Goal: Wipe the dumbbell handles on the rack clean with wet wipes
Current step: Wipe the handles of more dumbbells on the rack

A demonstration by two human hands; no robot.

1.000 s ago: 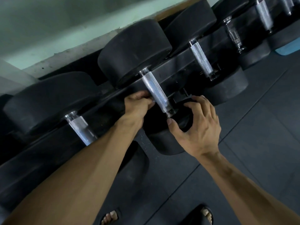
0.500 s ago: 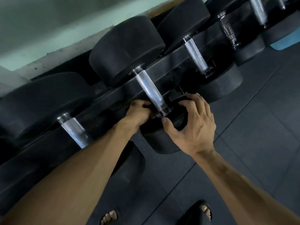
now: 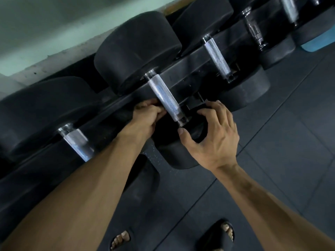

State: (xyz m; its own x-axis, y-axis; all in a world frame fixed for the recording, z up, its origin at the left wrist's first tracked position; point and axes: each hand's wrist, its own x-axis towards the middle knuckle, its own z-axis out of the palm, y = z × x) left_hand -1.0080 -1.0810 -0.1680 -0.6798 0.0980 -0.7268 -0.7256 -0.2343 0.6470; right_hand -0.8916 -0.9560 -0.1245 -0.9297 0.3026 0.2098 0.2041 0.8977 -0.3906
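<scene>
Left hand [image 3: 145, 115] lower; right hand [image 3: 213, 131] cups dumbbell head [image 3: 181, 153].

Dim, bluish cast, wide-angle edge bending, glints on knurled handle [image 3: 165, 98]

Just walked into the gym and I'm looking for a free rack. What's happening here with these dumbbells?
A person leans over a low dumbbell rack, both hands on the near black head of one dumbbell. The right hand curls over that head beside the knurled metal handle; the left hand reaches in at the handle's other side, its fingers partly hidden. No wet wipe shows in either hand. Neighbouring dumbbells sit racked, untouched.
</scene>
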